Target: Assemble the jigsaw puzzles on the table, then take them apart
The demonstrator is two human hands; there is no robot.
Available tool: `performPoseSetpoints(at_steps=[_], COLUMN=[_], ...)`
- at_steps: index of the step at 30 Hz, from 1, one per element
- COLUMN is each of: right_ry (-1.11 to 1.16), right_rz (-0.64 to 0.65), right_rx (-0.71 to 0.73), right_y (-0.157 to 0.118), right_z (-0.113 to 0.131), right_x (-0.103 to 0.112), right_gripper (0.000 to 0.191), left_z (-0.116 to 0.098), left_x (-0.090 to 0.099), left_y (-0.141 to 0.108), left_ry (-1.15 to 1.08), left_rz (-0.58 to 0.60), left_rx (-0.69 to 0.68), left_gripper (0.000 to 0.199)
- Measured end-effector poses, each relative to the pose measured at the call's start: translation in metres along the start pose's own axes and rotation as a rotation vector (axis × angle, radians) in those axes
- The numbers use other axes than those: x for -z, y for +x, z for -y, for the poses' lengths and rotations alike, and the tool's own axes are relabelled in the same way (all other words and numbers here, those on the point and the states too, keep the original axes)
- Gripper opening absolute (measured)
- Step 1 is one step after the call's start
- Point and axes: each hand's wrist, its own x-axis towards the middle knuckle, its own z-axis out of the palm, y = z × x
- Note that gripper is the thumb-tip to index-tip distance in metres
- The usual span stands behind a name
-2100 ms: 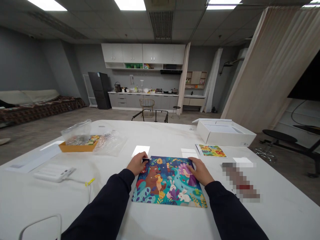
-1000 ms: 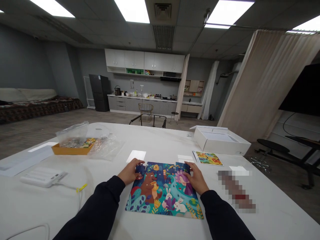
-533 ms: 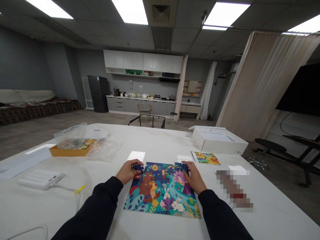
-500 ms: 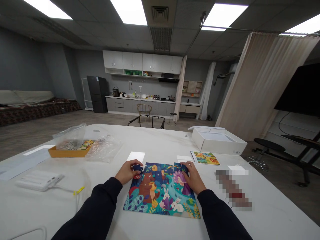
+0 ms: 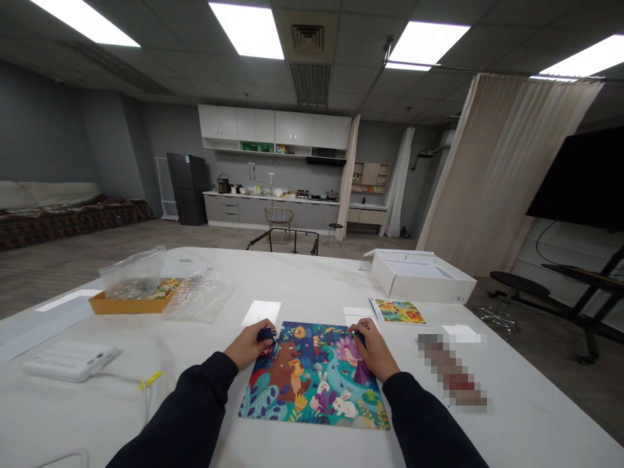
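Gray lower kitchen cabinets [image 5: 258, 211] stand well beyond your white worktop [image 5: 297, 279], where an illustrated jigsaw puzzle [image 5: 316, 383] lies flat in front of you. Its long axis runs side to side across your reach, and both your hands are at its far corners rather than at the edge nearest you. Your left hand [image 5: 249, 346] has its grip pinched on a small dark blue puzzle piece [image 5: 266, 334], so the puzzle lies to the right of that grip and toward you. Your right hand [image 5: 373, 348] curls at the far right corner, with the puzzle to its left and toward you; whether that grip is clenched on a piece, I cannot tell. Neither hand is clearly nearer. Past your right hand lies a picture card [image 5: 400, 312], near a white box [image 5: 429, 290]; an orange tray [image 5: 127, 305] sits well off to the left.
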Motion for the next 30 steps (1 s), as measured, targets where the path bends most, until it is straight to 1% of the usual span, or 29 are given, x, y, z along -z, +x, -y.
performPoseSetpoints(at_steps=[3,7,8,9,12,14,17,21,23,26,30], right_ry=[0.020,0.046,0.051,0.053,0.046,0.040,0.019,-0.013,-0.004,0.015,0.057], right_rz=[-0.023,-0.059,-0.067,-0.072,-0.059,-0.019,0.061,0.118,0.127,0.124,0.075], right_rx=[0.007,-0.003,-0.007,-0.011,-0.023,-0.046,-0.083,-0.067,-0.056,-0.063,-0.061], right_y=[0.000,-0.001,-0.001,0.000,0.001,0.002,0.001,-0.001,-0.002,-0.003,-0.001], right_z=[-0.001,-0.005,-0.006,-0.006,-0.004,0.000,0.007,0.010,0.009,0.007,0.007], right_x=[0.001,-0.001,-0.001,-0.002,-0.001,0.001,0.004,0.006,0.005,0.005,0.006], right_gripper=[0.036,0.051,0.051,0.047,0.025,0.018,0.017,0.019,0.020,0.020,0.017], left_z=[-0.001,-0.001,-0.001,-0.001,-0.002,-0.005,-0.011,-0.013,-0.010,-0.006,-0.006], left_x=[0.001,0.000,-0.001,-0.001,0.000,0.001,0.002,0.000,0.000,0.001,0.002], left_y=[0.000,-0.001,-0.001,-0.001,-0.001,-0.001,-0.003,-0.004,-0.004,-0.002,-0.001], left_ry=[0.028,0.135,0.161,0.183,0.240,0.296,0.414,0.505,0.523,0.519,0.411], left_rz=[-0.040,0.005,0.015,0.020,0.014,0.010,0.016,0.058,0.073,0.065,0.051], left_rx=[-0.034,-0.024,-0.028,-0.032,-0.032,-0.045,-0.101,-0.127,-0.113,-0.093,-0.105], left_gripper=[0.020,0.014,0.014,0.014,0.013,0.012,0.012,0.016,0.018,0.020,0.020])
